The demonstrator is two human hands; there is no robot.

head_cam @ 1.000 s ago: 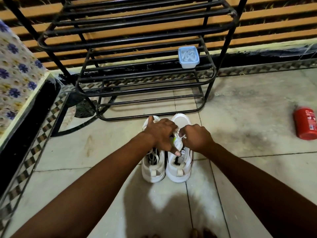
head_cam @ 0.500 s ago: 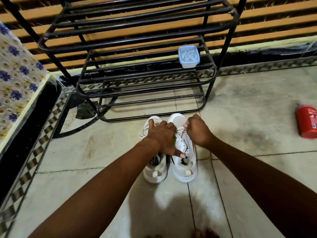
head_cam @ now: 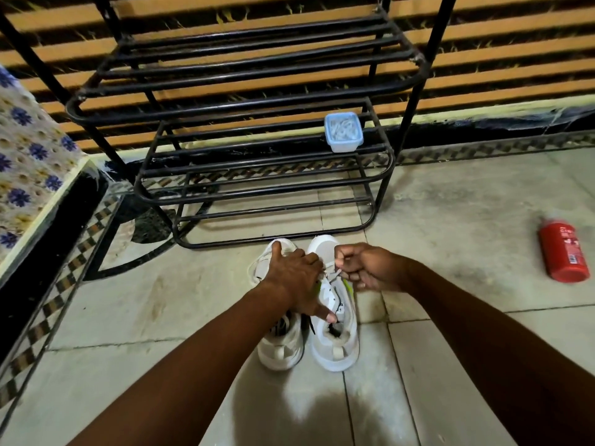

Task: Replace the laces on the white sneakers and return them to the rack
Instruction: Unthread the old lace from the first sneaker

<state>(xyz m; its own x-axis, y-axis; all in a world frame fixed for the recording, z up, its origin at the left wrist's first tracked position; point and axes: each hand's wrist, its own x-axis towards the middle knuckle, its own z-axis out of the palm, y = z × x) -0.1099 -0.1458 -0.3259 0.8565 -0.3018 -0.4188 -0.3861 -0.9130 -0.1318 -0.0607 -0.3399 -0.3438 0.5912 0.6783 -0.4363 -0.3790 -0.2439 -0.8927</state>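
Note:
Two white sneakers stand side by side on the tiled floor, toes toward the black rack (head_cam: 257, 194). My left hand (head_cam: 296, 280) lies across both, thumb on the left sneaker (head_cam: 283, 346) toe, a finger pressing by the right sneaker (head_cam: 336, 342) opening. My right hand (head_cam: 367, 272) pinches the white lace (head_cam: 331, 272) of the right sneaker and holds it off to the right. A small blue tub (head_cam: 343, 136) holding white laces sits on a low shelf of the rack.
A red canister (head_cam: 564, 254) lies on the floor at the right. A raised ledge with a blue-flowered cover (head_cam: 29, 162) runs along the left. Behind the rack stands a slatted wall. Pale floor tiles lie all around the shoes.
My right hand has drawn away to the right of the shoe, pulling the lace out with it. My left hand stays pressed on the sneakers. The view has tilted slightly.

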